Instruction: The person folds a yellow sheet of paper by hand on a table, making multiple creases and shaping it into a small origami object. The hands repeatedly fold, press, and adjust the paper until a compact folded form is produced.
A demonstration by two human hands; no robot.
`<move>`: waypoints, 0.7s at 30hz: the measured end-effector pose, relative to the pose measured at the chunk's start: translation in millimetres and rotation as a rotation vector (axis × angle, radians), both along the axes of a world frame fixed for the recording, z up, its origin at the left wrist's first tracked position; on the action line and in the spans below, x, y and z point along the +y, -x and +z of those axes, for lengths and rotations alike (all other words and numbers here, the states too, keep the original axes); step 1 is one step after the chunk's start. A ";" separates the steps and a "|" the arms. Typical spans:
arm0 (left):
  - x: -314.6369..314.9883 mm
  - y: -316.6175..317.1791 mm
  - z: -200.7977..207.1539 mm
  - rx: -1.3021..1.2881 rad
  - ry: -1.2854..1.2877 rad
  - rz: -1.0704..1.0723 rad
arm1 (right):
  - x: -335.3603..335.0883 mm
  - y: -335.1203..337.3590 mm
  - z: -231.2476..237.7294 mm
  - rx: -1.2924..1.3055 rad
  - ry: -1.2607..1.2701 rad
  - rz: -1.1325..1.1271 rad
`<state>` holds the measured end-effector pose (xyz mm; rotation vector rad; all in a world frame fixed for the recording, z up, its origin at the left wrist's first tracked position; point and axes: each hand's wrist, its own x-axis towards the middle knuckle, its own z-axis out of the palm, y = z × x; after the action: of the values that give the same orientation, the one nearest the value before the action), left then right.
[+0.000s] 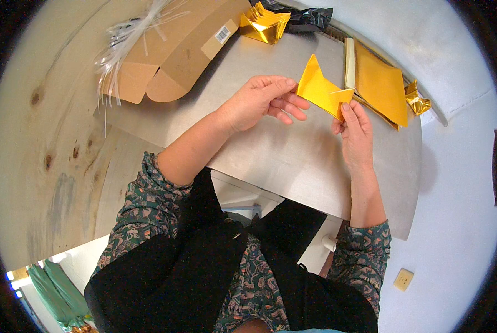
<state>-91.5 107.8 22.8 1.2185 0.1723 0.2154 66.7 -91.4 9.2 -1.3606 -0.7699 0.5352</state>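
Observation:
A sheet of gold paper (321, 90), folded into a boat-like shape with a tall point at its left end, is held up above the metal table. My left hand (262, 101) pinches its left corner between thumb and forefinger, while the other fingers curl loosely below. At the lower right end, my right hand (355, 130) grips the paper between thumb and fingers. A stack of flat gold paper sheets (379, 83) lies just beyond my right hand. Nested folded gold pieces (265, 23) stand at the far edge of the table.
An open cardboard box (176, 55) lies at the far left, with clear plastic strips (132, 41) spilling over it. Black plastic (309, 19) sits at the back. One more folded gold piece (417, 100) rests by the wall at right. The metal tabletop (281, 152) reaches toward my lap.

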 end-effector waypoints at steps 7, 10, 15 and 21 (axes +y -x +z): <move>0.9 0.5 0.4 -0.024 -0.011 -0.032 | 0.0 -1.1 -1.3 0.003 -0.014 0.014; 1.5 0.6 -0.8 -0.013 -0.036 -0.034 | -0.2 -1.9 -2.7 -0.009 -0.018 0.019; 2.0 -0.6 -3.7 0.013 -0.068 -0.032 | -1.1 -3.1 -3.9 -0.029 -0.012 0.011; 0.3 -3.8 -8.1 0.096 -0.198 0.055 | -1.9 -2.1 -4.7 -0.128 -0.017 -0.033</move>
<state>-87.7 108.1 14.7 1.4231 0.2736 0.2260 68.8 -93.4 4.5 -1.3996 -0.8526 0.4176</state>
